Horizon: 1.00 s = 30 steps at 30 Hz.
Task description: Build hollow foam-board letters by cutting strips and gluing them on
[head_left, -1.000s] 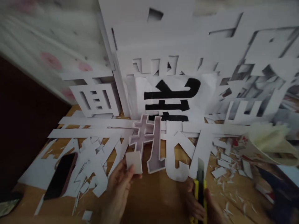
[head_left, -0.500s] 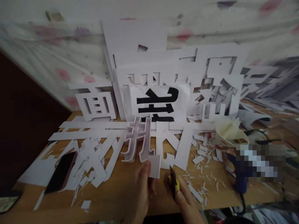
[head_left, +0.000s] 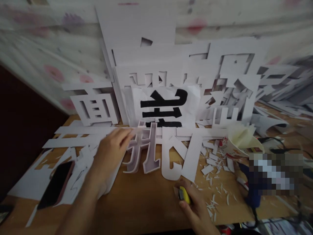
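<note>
My left hand [head_left: 111, 151] reaches over the left part of a white raised-wall foam board character [head_left: 153, 147]. Its fingers pinch a small white board piece [head_left: 138, 130], blurred and held close to that part's upper strokes; whether the two touch, I cannot tell. Near the table's front, my right hand [head_left: 193, 204] is wrapped round a yellow and black utility knife [head_left: 184, 195]. Just right of the raised character lies a flat white cut-out [head_left: 170, 174] with curved strokes. Behind stands a paper sheet [head_left: 193, 107] printed with black strokes.
White cut-out boards [head_left: 146, 58] lean at the back, with another raised character [head_left: 94, 107] to the left. A phone [head_left: 56, 184] lies on scraps at left. Shavings [head_left: 212, 163], a paper tub [head_left: 242, 143] and a blue glue gun [head_left: 254, 192] occupy the right.
My left hand has moved left and farther away with the small board piece, from in front of the raised character to its upper left part. The knife in my right hand has turned.
</note>
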### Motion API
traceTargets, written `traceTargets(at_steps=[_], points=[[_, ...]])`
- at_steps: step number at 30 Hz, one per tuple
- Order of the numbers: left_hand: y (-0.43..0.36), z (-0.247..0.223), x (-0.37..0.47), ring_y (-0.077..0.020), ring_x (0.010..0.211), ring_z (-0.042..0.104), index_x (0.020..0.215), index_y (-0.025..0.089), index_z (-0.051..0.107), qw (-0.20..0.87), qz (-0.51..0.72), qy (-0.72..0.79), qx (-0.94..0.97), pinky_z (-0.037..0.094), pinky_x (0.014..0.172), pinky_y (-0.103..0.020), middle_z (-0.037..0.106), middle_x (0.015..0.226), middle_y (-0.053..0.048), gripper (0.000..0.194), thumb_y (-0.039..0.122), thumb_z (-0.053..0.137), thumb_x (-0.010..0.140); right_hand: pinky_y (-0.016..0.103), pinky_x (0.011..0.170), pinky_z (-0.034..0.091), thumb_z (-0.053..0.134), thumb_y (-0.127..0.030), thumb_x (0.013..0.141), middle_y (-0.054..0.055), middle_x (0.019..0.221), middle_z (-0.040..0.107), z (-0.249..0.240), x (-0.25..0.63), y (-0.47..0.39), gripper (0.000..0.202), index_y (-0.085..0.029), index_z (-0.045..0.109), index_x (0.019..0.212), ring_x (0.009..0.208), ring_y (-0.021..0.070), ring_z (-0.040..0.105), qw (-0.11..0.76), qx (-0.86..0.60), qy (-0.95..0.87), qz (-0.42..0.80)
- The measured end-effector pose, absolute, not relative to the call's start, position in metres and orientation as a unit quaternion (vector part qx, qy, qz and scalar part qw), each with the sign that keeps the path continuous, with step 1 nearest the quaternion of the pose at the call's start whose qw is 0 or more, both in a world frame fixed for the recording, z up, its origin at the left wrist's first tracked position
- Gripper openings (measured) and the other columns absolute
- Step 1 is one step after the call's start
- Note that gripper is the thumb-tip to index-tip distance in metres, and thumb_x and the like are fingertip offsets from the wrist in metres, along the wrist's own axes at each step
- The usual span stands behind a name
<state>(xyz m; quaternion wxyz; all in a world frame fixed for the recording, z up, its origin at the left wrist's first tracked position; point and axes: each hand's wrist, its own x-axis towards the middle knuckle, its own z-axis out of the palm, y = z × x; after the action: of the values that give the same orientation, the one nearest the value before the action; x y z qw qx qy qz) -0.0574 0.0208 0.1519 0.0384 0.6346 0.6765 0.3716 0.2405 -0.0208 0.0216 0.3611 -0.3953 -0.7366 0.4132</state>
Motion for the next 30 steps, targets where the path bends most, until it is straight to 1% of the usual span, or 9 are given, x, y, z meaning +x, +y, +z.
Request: traceTargets(at_steps=[2,4,7,11,17,21,25,28,30], points=[[0.053,0.166,-0.078,-0.0181,0.069,0.057,0.076,0.023,0.067,0.023,0.302,0.664,0.684,0.046,0.068,-0.031,0.064,0.077,-0.003,0.021,0.038,0.057,0.086,0.034,0.080,0.050,0.055,-0.049,0.094,0.008,0.105,0.071,0.014,0.244,-0.017,0.034,-0.026,0.069,0.115,0.094,0.0287,0.066,0.356,-0.411,-0.727,0.419],[0.082,0.167,-0.086,-0.0166,0.069,0.057,0.069,0.021,0.065,0.066,0.274,0.654,0.702,0.046,0.065,-0.029,0.065,0.082,-0.003,0.022,0.040,0.064,0.081,0.034,0.077,0.051,0.055,-0.049,0.094,0.009,0.105,0.071,0.008,0.244,-0.013,0.034,-0.026,0.070,0.114,0.094,0.0292,0.066,0.354,-0.422,-0.717,0.428],[0.111,0.153,-0.086,-0.0169,0.076,0.063,0.077,0.020,0.070,0.133,0.250,0.648,0.707,0.047,0.070,-0.029,0.071,0.091,-0.004,0.014,0.032,0.063,0.081,0.031,0.071,0.050,0.054,-0.052,0.094,0.007,0.098,0.071,0.006,0.241,-0.007,0.034,-0.025,0.070,0.108,0.086,0.0261,0.066,0.370,-0.451,-0.692,0.425],[0.128,0.136,-0.084,-0.0171,0.073,0.064,0.081,0.020,0.074,0.154,0.135,0.629,0.750,0.043,0.068,-0.029,0.072,0.078,-0.003,0.021,0.023,0.055,0.088,0.028,0.063,0.049,0.051,-0.055,0.095,0.004,0.084,0.069,0.007,0.239,0.006,0.036,-0.023,0.068,0.101,0.074,0.0227,0.066,0.380,-0.433,-0.711,0.403],[0.141,0.124,-0.084,-0.0185,0.080,0.064,0.088,0.019,0.077,0.173,0.084,0.572,0.797,0.042,0.072,-0.031,0.075,0.092,-0.006,0.021,0.016,0.056,0.088,0.029,0.065,0.048,0.052,-0.055,0.094,0.003,0.084,0.067,0.008,0.238,0.019,0.036,-0.024,0.069,0.107,0.078,0.0236,0.066,0.345,-0.426,-0.733,0.403],[0.143,0.122,-0.085,-0.0184,0.076,0.064,0.083,0.020,0.077,0.201,0.122,0.584,0.777,0.043,0.072,-0.032,0.075,0.088,-0.005,0.020,0.017,0.058,0.086,0.029,0.066,0.046,0.050,-0.059,0.094,0.003,0.083,0.066,0.012,0.233,0.012,0.040,-0.024,0.068,0.100,0.078,0.0231,0.063,0.359,-0.487,-0.676,0.421],[0.122,0.135,-0.079,-0.0179,0.073,0.066,0.079,0.020,0.072,0.260,0.284,0.651,0.655,0.046,0.069,-0.030,0.074,0.079,-0.003,0.010,0.029,0.069,0.080,0.028,0.065,0.046,0.052,-0.056,0.093,0.002,0.082,0.066,0.023,0.229,0.008,0.036,-0.024,0.068,0.095,0.072,0.0202,0.061,0.379,-0.504,-0.642,0.436],[0.088,0.142,-0.061,-0.0174,0.071,0.068,0.084,0.019,0.065,0.374,0.414,0.642,0.526,0.049,0.064,-0.027,0.074,0.076,-0.002,0.024,0.036,0.077,0.072,0.026,0.059,0.045,0.060,-0.051,0.090,0.001,0.076,0.064,0.037,0.219,0.009,0.029,-0.023,0.067,0.092,0.066,0.0177,0.058,0.417,-0.487,-0.626,0.444],[0.059,0.140,-0.042,-0.0164,0.070,0.069,0.085,0.019,0.062,0.431,0.476,0.611,0.463,0.051,0.062,-0.025,0.075,0.082,-0.003,0.029,0.036,0.080,0.069,0.023,0.051,0.039,0.068,-0.048,0.086,-0.003,0.066,0.054,0.049,0.209,0.009,0.026,-0.023,0.065,0.090,0.056,0.0135,0.049,0.461,-0.501,-0.576,0.452]])
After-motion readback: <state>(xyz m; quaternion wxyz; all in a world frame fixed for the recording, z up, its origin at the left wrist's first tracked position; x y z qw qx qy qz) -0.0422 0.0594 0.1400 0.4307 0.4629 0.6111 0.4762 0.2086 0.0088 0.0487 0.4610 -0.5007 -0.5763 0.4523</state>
